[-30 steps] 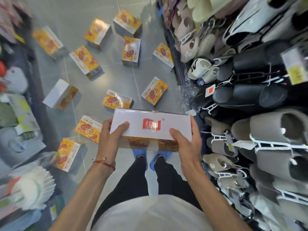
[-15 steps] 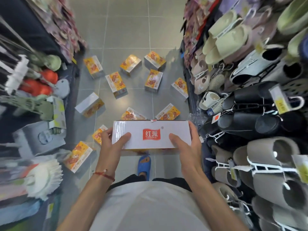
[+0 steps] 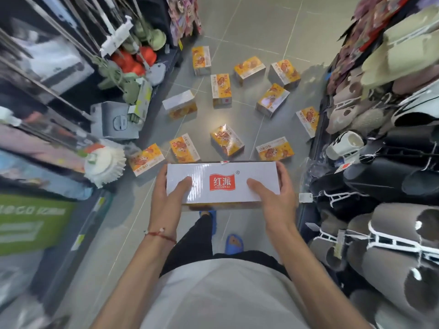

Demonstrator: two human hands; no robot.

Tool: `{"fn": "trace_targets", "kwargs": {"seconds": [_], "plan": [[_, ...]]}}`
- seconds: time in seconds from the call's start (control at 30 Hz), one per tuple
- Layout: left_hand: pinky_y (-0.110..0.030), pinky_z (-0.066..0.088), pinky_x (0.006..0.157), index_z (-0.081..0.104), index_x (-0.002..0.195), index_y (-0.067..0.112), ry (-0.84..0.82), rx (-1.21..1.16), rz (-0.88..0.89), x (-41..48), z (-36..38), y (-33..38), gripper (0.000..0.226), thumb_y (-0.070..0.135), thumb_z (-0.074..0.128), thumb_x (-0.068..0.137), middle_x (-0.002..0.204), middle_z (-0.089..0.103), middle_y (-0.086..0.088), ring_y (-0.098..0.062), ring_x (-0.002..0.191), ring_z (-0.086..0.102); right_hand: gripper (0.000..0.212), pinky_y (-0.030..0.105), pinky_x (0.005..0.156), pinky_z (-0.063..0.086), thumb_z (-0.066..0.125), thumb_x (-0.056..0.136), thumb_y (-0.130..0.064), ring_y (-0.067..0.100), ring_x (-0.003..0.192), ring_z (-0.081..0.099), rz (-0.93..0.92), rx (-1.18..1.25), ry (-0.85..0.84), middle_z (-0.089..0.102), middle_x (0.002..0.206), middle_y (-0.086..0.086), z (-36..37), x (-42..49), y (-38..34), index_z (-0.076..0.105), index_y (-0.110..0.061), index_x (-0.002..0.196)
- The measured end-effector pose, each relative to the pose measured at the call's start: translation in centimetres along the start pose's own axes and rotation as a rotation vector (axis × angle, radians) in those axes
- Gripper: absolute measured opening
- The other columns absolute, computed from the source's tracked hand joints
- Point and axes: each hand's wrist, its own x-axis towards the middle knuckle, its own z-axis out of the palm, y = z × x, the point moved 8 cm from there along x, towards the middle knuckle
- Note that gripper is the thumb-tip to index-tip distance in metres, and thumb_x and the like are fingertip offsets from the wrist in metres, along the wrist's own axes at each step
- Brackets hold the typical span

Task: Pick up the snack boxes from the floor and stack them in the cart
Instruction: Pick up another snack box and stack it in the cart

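The snack box (image 3: 222, 182) is held clear of the floor (image 3: 249, 24) in front of the torso, white logo face up, with its long edges running left to right. Both short ends are covered by hands; the near and far long edges are free.

Beyond the far edge, the loose snack boxes (image 3: 226, 140) lie scattered across the aisle. Four form a rough row nearest the held box and the others lie farther out, most with grey tile between them.

The aisle is bounded on the right by a slipper rack (image 3: 392, 162). One loose box lies just beside the rack's base; contact cannot be told. On the left is shelving (image 3: 59, 138) of cleaning goods, from which a white brush head (image 3: 107, 162) juts toward the nearest loose box. Open tile lies below the held box, around the blue sandals (image 3: 234, 243).

Left hand (image 3: 166, 203): fingers (image 3: 161, 172) curled round the left end, thumb flat on the top face, gripping the box. A red string bracelet (image 3: 161, 235) sits on the wrist.

Right hand (image 3: 278, 200): same grip on the right end, thumb laid on top and pointing inward.

Both forearms extend forward and converge on the box.
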Motion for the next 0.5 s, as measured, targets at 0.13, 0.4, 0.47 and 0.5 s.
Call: {"fn": "trace_targets", "kwargs": {"seconds": [0.13, 0.4, 0.47, 0.5], "plan": [[-0.014, 0.052, 0.067, 0.052, 0.138, 0.031, 0.168, -0.051, -0.06, -4.6, -4.6, -3.2, 0.047, 0.021, 0.065, 0.094, 0.124, 0.066, 0.004, -0.013, 0.108, 0.066, 0.062, 0.004, 0.064, 0.05, 0.077, 0.091, -0.009, 0.002, 0.11, 0.061, 0.028, -0.029, -0.132, 0.063, 0.129, -0.013, 1.6, -3.4, 1.5, 0.049, -0.041, 0.135], [-0.013, 0.05, 0.056, 0.052, 0.137, 0.025, 0.442, -0.199, -0.113, -12.7, -13.8, -8.9, 0.044, 0.02, 0.063, 0.096, 0.121, 0.067, 0.0, -0.019, 0.102, 0.067, 0.06, 0.009, 0.066, 0.054, 0.075, 0.093, -0.008, 0.005, 0.111, 0.063, 0.01, -0.188, -0.42, 0.063, 0.129, -0.009, 7.3, -10.2, 4.7, 0.049, -0.029, 0.144], [-0.019, 0.051, 0.065, 0.053, 0.136, 0.027, 0.505, -0.215, -0.116, -15.1, -16.4, -10.6, 0.043, 0.025, 0.065, 0.095, 0.123, 0.067, -0.002, -0.021, 0.106, 0.067, 0.059, 0.01, 0.069, 0.056, 0.075, 0.093, -0.009, 0.006, 0.114, 0.063, -0.005, -0.238, -0.493, 0.064, 0.128, -0.012, 8.9, -12.3, 5.8, 0.05, -0.032, 0.142], [-0.022, 0.051, 0.069, 0.054, 0.134, 0.028, 0.533, -0.226, -0.119, -16.4, -17.8, -11.6, 0.041, 0.028, 0.065, 0.094, 0.123, 0.067, -0.002, -0.021, 0.108, 0.067, 0.059, 0.011, 0.072, 0.057, 0.075, 0.093, -0.01, 0.006, 0.115, 0.063, -0.016, -0.27, -0.533, 0.064, 0.128, -0.013, 9.8, -13.4, 6.5, 0.05, -0.034, 0.141]]}}
